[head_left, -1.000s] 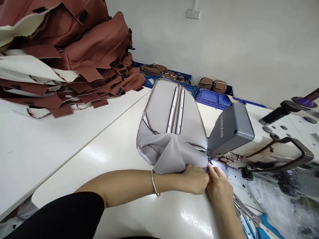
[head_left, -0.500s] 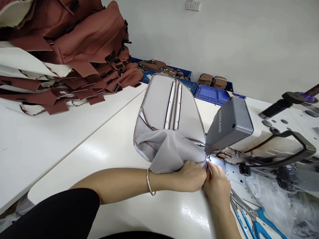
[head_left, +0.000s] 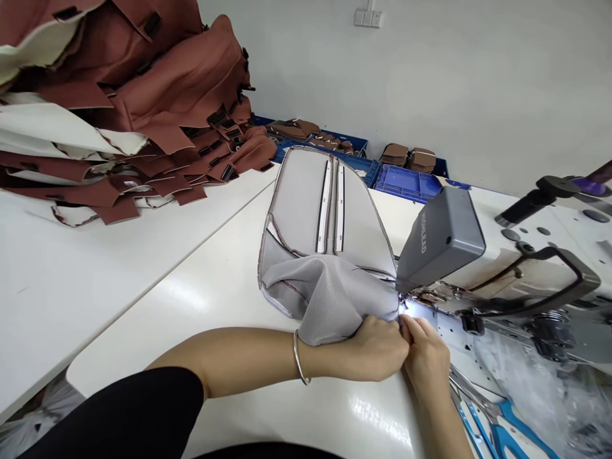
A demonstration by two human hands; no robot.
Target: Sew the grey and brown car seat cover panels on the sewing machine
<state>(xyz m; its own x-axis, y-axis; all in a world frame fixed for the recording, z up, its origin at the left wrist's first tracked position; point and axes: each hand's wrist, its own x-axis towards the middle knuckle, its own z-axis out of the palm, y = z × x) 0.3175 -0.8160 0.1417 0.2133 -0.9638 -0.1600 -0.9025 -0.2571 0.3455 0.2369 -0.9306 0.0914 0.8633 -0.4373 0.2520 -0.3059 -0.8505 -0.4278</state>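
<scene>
A grey fabric cover (head_left: 306, 210) with two white strips down its middle lies on the white table (head_left: 201, 287), its near end bunched into grey mesh. My left hand (head_left: 377, 349), a metal bangle on its wrist, grips the bunched mesh edge. My right hand (head_left: 425, 357) pinches the same edge right beside it, fingertips at the lit needle area of the grey and white sewing machine (head_left: 478, 255). Both hands touch each other just in front of the machine head.
A tall stack of brown and cream fabric pieces (head_left: 119, 108) sits at the left on a second table. Blue bins (head_left: 406, 182) with brown parts line the far wall. Blue-handled scissors (head_left: 497, 427) lie at the lower right beside clear plastic.
The hands and the mesh edge stay at the needle with almost no shift. The view rocks slightly up and back down.
</scene>
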